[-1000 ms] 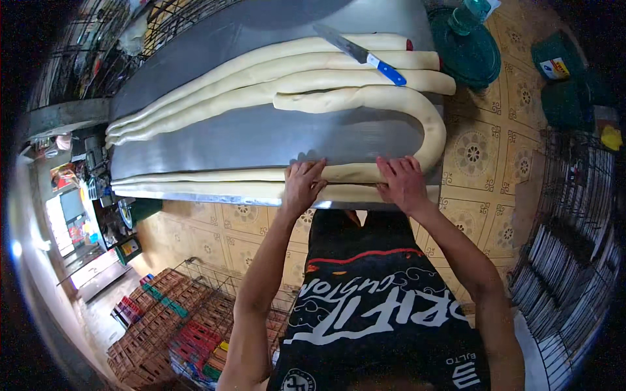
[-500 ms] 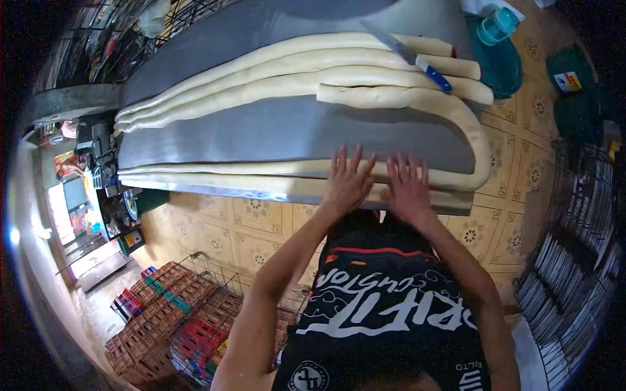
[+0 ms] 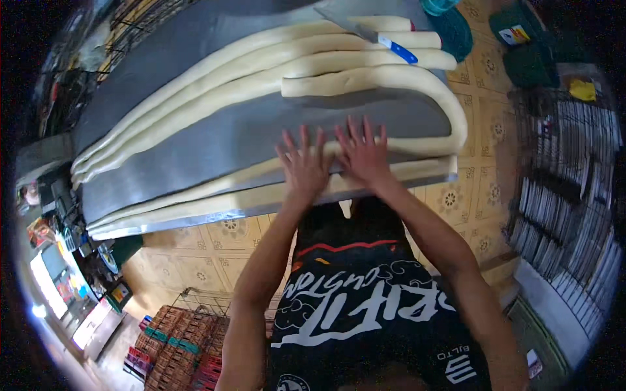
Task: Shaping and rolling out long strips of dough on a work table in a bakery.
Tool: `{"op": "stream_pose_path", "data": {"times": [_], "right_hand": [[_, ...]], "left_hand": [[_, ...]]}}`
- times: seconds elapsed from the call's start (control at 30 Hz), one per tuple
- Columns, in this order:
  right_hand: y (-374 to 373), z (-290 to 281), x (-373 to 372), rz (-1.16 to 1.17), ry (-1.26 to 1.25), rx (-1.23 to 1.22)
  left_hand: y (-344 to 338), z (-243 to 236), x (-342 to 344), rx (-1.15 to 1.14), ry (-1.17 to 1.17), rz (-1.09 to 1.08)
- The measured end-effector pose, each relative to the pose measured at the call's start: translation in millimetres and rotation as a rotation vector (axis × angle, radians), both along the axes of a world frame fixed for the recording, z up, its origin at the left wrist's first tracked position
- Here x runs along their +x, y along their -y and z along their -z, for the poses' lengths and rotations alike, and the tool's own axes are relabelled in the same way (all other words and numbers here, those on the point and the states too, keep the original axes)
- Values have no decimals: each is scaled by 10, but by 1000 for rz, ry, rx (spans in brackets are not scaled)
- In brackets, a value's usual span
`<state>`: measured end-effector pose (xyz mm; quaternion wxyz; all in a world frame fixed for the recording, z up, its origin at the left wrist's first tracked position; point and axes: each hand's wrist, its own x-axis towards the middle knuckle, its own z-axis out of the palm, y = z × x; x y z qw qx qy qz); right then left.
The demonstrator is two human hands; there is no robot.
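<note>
My left hand (image 3: 303, 163) and my right hand (image 3: 362, 156) lie palm-down side by side, fingers spread, on a long pale dough rope (image 3: 414, 146) near the table's front edge. This rope bends round at the right into a U, its cut end pointing left. A second rope (image 3: 417, 171) runs along the front edge, partly under my hands. Several more long dough ropes (image 3: 222, 65) lie toward the back of the grey tabletop (image 3: 195, 163), tapering to the left. A knife (image 3: 398, 51) with a blue handle rests across them at the back right.
Teal plastic containers (image 3: 456, 36) stand behind the table's right end, dark green bins (image 3: 521, 65) on the tiled floor beyond. Racks with stacked trays (image 3: 554, 202) are at the right, stacked crates (image 3: 176, 339) lower left, cluttered shelving (image 3: 65, 221) far left.
My hands have gone from curled fingers gripping the rope to flat, spread fingers, closer together. The front rope is shifted slightly under them. The view has also shifted.
</note>
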<state>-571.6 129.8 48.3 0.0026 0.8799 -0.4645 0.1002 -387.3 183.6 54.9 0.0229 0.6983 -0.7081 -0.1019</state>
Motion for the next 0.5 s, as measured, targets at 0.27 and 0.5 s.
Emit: {"op": "stream_pose_path", "data": {"times": [0.27,0.5], "right_hand": [[-703,-6,-540,-100,-43,251],[-26,-269,-187,-24,-97,339]], "left_hand": [[-807,-172,57,229,68,196],[-183,-383,22,355,60,85]]}}
